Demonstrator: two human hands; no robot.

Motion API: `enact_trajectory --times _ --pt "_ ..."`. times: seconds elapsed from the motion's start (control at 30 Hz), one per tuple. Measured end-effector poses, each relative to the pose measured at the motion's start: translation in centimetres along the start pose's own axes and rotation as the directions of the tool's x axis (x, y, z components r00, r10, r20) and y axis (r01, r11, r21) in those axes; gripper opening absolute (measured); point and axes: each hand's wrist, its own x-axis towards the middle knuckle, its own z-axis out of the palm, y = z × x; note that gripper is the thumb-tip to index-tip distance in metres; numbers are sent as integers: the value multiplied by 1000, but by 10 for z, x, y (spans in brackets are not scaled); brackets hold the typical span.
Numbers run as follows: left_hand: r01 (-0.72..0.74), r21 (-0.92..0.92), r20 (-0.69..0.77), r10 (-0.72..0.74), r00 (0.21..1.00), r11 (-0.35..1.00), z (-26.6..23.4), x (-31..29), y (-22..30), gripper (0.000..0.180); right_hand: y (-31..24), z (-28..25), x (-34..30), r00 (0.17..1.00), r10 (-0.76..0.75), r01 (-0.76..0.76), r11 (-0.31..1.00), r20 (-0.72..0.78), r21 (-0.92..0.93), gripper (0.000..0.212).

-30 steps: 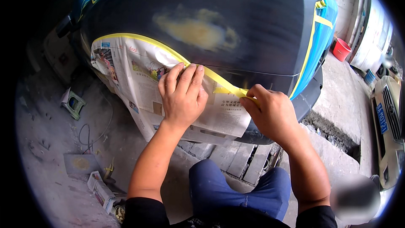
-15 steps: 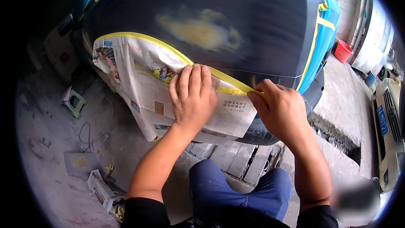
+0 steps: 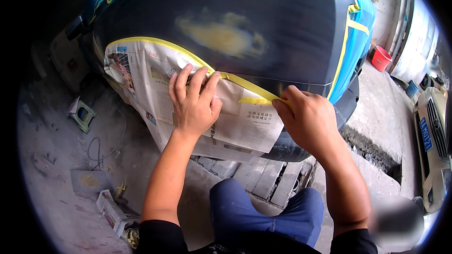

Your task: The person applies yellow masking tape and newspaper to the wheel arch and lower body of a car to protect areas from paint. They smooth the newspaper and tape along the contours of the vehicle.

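Observation:
Yellow masking tape [image 3: 252, 87] runs along the top edge of a newspaper sheet [image 3: 254, 134], which hangs over the lower part of a dark car panel [image 3: 292, 33]. My left hand [image 3: 195, 106] lies on the newspaper with its fingers spread, their tips at the tape's edge; it holds nothing. My right hand [image 3: 308, 120] is closed in a pinch on the tape at the sheet's right side. Whether a roll sits inside that hand is hidden. A short yellow strip of tape lies on the paper just below the long one. A sanded, yellowish patch [image 3: 221, 35] shows on the panel.
Blue masking film [image 3: 360, 54] edged with yellow tape covers the car's right side. At the right are a red bucket [image 3: 381, 59], a broken floor channel and a beige car front [image 3: 431, 146]. A greenish stool [image 3: 82, 115] and folded newspaper [image 3: 112, 211] are on the left floor.
My left hand has shifted left and its fingers have spread apart, baring more of the tape and paper. My right hand keeps its pinch, almost in place.

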Motion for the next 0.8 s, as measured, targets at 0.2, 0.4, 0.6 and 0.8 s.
enact_trajectory --times 0.2,0.4,0.6,0.8 --pt "22 37 -43 -21 999 999 -1 -5 0 40 0 0 1 1000 18 -18 1000 5 -7 26" --pt "21 137 30 -25 999 990 -2 -3 8 43 1 1 1 1000 4 -4 1000 -4 -1 26" --pt "14 4 42 -14 999 1000 -3 -2 18 48 4 2 1 1000 18 -18 1000 -8 -10 26" --pt "-17 -137 -31 13 999 990 20 -6 26 51 4 -1 4 999 -19 19 1000 -28 -21 26"
